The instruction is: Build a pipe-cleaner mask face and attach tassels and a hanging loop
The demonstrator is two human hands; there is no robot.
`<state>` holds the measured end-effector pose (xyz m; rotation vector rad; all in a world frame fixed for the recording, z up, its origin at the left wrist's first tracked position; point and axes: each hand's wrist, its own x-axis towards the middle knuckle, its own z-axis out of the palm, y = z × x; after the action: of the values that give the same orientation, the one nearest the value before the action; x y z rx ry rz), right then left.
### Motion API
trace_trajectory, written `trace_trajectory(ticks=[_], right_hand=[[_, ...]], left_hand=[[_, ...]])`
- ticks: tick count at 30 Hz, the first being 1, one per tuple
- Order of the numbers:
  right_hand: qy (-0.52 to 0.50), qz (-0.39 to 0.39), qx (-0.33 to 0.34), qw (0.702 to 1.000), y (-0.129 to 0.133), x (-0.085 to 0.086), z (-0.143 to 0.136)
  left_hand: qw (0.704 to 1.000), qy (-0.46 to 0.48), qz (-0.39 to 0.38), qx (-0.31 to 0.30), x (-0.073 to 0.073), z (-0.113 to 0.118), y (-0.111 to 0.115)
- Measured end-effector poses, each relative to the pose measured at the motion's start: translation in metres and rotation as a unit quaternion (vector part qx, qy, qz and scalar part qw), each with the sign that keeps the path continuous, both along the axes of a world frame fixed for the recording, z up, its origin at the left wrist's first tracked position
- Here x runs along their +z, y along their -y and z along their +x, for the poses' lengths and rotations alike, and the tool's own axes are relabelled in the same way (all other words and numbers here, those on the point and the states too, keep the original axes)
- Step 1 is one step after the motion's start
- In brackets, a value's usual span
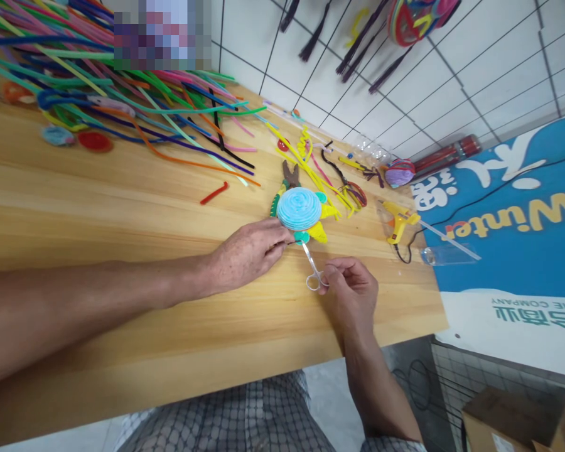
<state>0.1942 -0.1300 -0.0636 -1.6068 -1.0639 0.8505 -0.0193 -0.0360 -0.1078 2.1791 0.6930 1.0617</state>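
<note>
A light blue coiled disc [299,208] made of fuzzy stems has yellow pointed pieces [318,233] and teal round pieces [302,238] at its edge. My left hand [249,254] pinches this disc at its lower left side, fingers pressed together. Small silver scissors [312,267] hang from my right hand [351,285], which has thumb and fingers closed at one finger loop. The scissors' tips touch or nearly touch the lower teal piece. Behind the disc lie pliers [290,174] with green and yellow handles, partly hidden by it.
Many colourful pipe cleaners [169,100] cover the table's back left. A short red piece [214,193] lies left of the disc. Yellow stems [306,166] lie behind it. To the right are a yellow glue gun [399,223] with a cord and a blue printed board [513,232].
</note>
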Motion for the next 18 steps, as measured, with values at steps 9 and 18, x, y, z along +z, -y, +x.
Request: trace_trajectory(ticks=[9,18], right_hand=[[0.133,-0.079,0.059,0.986,0.001,0.012,0.04],[0.118,-0.096,0.106,0.983,-0.019,0.009,0.015]], left_hand=[[1.0,-0.009,-0.003,0.002,0.0,0.0,0.0],[1.0,-0.001,0.002,0.001,-0.004,0.001,0.0]])
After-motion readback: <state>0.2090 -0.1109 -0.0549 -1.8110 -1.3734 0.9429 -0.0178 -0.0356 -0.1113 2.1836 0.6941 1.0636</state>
